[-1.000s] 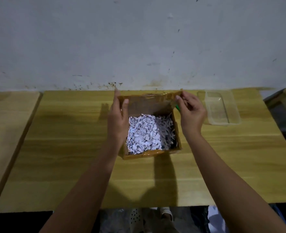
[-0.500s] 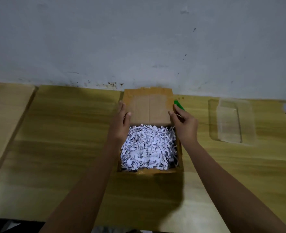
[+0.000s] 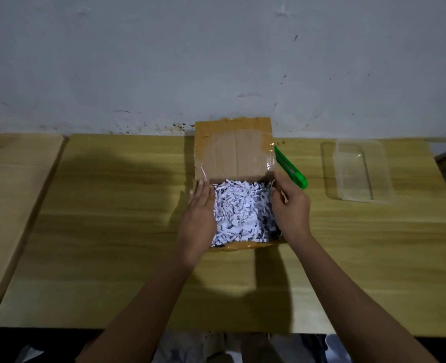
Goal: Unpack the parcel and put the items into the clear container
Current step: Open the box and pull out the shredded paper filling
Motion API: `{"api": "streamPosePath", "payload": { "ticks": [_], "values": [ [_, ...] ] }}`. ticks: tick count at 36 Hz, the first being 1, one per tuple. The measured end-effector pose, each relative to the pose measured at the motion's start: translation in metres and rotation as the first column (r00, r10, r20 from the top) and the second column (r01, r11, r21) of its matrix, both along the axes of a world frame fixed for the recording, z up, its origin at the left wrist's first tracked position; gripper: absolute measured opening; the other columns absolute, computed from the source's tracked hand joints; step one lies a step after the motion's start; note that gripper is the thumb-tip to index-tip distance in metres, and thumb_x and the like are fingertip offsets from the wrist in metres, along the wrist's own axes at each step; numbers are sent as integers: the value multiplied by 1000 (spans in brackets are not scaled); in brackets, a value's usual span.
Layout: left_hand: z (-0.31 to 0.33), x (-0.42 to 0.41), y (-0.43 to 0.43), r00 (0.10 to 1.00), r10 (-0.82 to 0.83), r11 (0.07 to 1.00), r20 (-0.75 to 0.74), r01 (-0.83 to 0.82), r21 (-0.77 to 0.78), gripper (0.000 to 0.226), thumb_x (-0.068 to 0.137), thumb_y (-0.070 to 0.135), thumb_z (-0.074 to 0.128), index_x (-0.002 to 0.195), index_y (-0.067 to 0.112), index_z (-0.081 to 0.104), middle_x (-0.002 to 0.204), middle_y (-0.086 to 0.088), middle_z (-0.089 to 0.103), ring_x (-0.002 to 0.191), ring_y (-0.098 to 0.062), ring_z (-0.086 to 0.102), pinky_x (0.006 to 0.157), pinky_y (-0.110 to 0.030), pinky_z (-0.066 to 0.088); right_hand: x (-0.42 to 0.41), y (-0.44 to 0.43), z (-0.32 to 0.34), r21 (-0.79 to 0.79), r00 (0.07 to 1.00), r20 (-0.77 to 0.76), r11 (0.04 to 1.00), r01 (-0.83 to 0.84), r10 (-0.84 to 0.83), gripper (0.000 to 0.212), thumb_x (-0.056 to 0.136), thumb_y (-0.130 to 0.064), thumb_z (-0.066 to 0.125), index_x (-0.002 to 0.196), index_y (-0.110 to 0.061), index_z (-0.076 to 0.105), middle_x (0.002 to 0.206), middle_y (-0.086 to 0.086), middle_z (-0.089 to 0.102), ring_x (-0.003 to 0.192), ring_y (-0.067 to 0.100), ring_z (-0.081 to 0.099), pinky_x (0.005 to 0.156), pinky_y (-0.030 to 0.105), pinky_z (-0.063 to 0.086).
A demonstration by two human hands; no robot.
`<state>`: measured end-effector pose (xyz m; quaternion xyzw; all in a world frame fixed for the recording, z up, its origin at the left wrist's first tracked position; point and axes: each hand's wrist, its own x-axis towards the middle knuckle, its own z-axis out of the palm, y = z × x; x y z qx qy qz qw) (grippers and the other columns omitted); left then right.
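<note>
Stained grey-white wall [image 3: 216, 61] at the back, pale wood surface [image 3: 111, 231] pushed up against it. A lighter table [image 3: 12, 192] butted on at the left, cut off by the frame edge.

Open parcel [image 3: 242, 247], a brown cardboard box, sat centre-far on the surface. Its far flap [image 3: 233, 155] stood up against the wall, covered in shiny tape, with ragged tape strips at both lower corners. Inside, shredded paper [image 3: 242, 210], white, filled it to the brim and hid whatever lay under it.

The left grip [image 3: 199, 218] was wide: fingers straight and together, flat along the parcel's left wall, covering most of that wall.

The right grip [image 3: 292, 208] was at the right rim, fingers loosely bent, index tip near the flap's right corner. Couldn't tell if it pinched the rim or a tape strip or just rested there. It hid most of the right wall.

A green utility knife [image 3: 291, 169] lay on the surface just right of the parcel, far end tucked behind the flap's edge. Blade not discernible.

The clear container [image 3: 358, 170] sat well right of the parcel, near the far edge, upright, its outline faint against the wood.

Both forearms came in from the near side. The stuff below the surface's near edge was too dark to identify.
</note>
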<state>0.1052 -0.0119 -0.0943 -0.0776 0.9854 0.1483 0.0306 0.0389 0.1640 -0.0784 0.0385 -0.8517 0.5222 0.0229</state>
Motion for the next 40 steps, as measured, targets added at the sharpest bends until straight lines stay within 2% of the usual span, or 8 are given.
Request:
{"api": "streamPosePath", "payload": {
  "ticks": [2, 6, 9, 15, 20, 30, 34, 40],
  "values": [
    [3, 3, 5, 994, -53, 996, 96, 59, -61, 64, 90, 5, 38, 146, 3, 8, 157, -13, 0, 145, -21, -4, 114, -31, -13, 9, -2, -2, 27, 999, -4, 999, -38, 38, 38, 87, 3, 53, 125, -2, 56, 125, 9, 61, 116, 15, 54, 102, 19, 40],
    [14, 9, 10, 989, -94, 994, 110, 99, -42, 60, 95, 17, 35, 146, 1, 8, 156, -15, 9, 145, -23, 4, 119, -34, -3, 21, -11, 1, 106, 989, 41, 984, -145, 141, 36, 90, -2, 51, 126, 1, 53, 123, 14, 60, 109, 14, 52, 91, 12, 35],
    [17, 10, 16, 993, -85, 978, 86, 67, 197, 53, 96, 10, 32, 145, 2, 17, 155, -15, 17, 145, -23, 10, 120, -32, 4, 24, -18, -9, 217, 967, 138, 946, -240, 213, 41, 93, -18, 42, 129, 2, 47, 122, 20, 57, 111, 31, 54, 90, 28, 39],
    [14, 5, 22, 986, 130, 826, 100, -164, 539, 48, 101, 23, 28, 146, 8, 19, 156, -8, 14, 145, -17, 8, 116, -26, 4, 29, -16, -10, 175, 921, 303, 935, -307, 246, 34, 98, -17, 39, 122, 5, 45, 123, 24, 52, 115, 35, 48, 83, 28, 32],
    [10, 0, 29, 971, 215, 816, 106, -238, 527, 55, 100, 31, 26, 147, 9, 8, 157, -13, -1, 145, -21, -6, 114, -27, -2, 24, -14, -9, 93, 911, 341, 956, -278, 232, 57, 98, -37, 37, 147, -14, 20, 156, 9, 19, 145, 20, 14, 119, 33, 11],
    [-2, -12, 30, 929, 216, 757, 302, -354, 549, 57, 99, 42, 17, 148, 17, 3, 158, -4, -1, 145, -18, -5, 118, -36, -4, 17, -24, -15, 30, 798, 515, 924, -382, 313, 64, 97, -44, 33, 149, -14, 10, 158, 8, 12, 145, 21, 11, 117, 35, 10],
    [4, -9, 28, 934, 220, 698, 281, -352, 624, 54, 98, 47, 15, 148, 27, 8, 158, 6, 0, 145, -12, -6, 116, -34, -4, 14, -21, -10, -82, 805, 529, 960, -267, 269, 67, 96, -45, 38, 149, -21, 5, 158, 1, 6, 146, 17, 7, 118, 34, 9],
    [2, -12, 29, 901, 259, 600, 348, -432, 673, 54, 96, 53, 13, 147, 35, 6, 158, 8, -4, 144, -12, -7, 117, -39, -1, 13, -23, -9, 41, 759, 607, 945, -325, 234, 69, 95, -50, 34, 148, -29, -5, 158, 7, -7, 146, 25, 2, 116, 38, 9]
  ]
}}
